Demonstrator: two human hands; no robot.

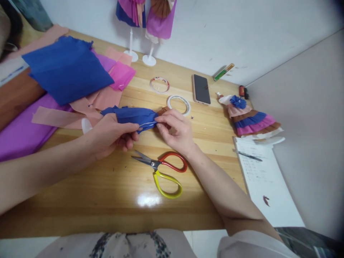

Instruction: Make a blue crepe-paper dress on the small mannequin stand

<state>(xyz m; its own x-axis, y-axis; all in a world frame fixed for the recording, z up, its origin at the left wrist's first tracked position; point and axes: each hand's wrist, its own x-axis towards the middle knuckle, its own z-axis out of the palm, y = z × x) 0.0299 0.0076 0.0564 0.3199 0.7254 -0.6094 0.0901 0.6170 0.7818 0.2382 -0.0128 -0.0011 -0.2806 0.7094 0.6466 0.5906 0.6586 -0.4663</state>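
Note:
A gathered piece of blue crepe paper point(131, 115) is held between my hands over the wooden table point(107, 200). My left hand point(113, 133) pinches its lower edge between thumb and fingers, beside a thin white strip. At the right end of the blue paper, the fingertips of my right hand point(176, 129) are closed on it, near a bit of brown material point(162, 110). Scissors point(154, 165) with one red and one yellow handle lie with blades parted just below my hands.
Blue sheets point(70, 68) and other coloured paper lie left. Tape rolls point(178, 96), point(159, 79) and a phone point(201, 89) lie beyond my hands. A paper-dressed doll point(254, 120) and notebook point(266, 179) are right; two stands point(149, 60) are behind.

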